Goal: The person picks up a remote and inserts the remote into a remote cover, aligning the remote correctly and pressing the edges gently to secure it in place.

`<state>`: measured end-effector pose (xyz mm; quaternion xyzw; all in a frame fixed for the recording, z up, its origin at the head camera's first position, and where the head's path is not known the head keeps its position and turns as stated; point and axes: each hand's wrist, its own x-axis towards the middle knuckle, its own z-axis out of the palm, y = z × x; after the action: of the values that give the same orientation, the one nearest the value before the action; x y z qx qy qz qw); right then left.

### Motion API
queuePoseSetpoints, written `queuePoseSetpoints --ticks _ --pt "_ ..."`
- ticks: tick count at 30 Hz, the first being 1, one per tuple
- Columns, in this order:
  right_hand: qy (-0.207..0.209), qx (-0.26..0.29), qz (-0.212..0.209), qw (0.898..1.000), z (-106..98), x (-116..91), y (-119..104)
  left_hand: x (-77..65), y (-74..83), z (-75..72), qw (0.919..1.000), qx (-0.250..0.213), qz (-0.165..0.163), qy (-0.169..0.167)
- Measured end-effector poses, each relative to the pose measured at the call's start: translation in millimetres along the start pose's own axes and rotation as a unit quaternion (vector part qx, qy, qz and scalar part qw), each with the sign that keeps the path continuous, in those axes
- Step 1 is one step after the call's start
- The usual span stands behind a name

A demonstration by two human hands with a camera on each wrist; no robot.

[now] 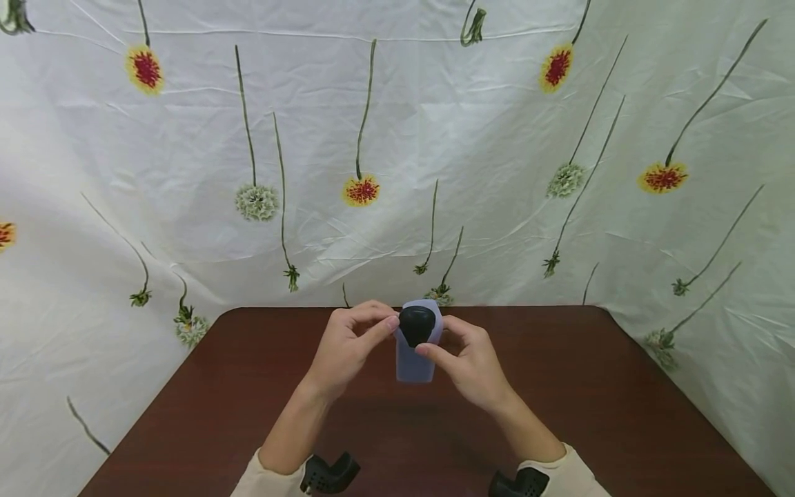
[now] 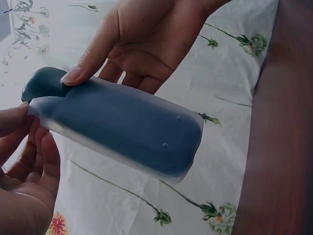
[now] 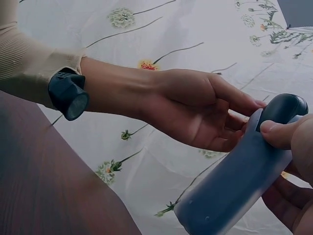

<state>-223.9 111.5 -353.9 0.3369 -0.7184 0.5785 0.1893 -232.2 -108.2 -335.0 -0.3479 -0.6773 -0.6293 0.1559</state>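
Note:
A bluish, slightly translucent bottle-shaped container [image 1: 415, 364] is held up between both hands, over the far part of the table. Its rounded black cap-like top [image 1: 417, 323] faces the head camera. The left hand [image 1: 348, 345] pinches the top end at its left edge with thumb and fingers. From the other side, the right hand [image 1: 475, 359] grips the container, its thumb on the lower edge of the black part and its fingers behind. Small round bumps show near the bottom of the bluish body [image 2: 127, 122] in the left wrist view.
A dark reddish-brown table [image 1: 205, 421] lies beneath the hands. White cloth [image 1: 310, 228] with printed flowers hangs behind and beside it. Black devices sit on the left wrist [image 1: 329, 474] and right wrist [image 1: 522, 483].

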Motion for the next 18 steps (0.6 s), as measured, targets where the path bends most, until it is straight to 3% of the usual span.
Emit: queuePoseSetpoints --ticks 4,13,18 --pt "-0.005 -0.011 -0.012 1.0 1 0 0 0.8 -2.0 2.2 0.9988 0.024 0.031 0.028" --pt "-0.022 -0.062 -0.044 0.997 -1 1 -4 2.4 2.3 18.0 0.987 0.035 0.081 0.134" --pt "-0.018 -0.091 -0.052 0.994 1 1 -9 1.0 5.7 20.5 0.9835 0.023 0.099 0.15"
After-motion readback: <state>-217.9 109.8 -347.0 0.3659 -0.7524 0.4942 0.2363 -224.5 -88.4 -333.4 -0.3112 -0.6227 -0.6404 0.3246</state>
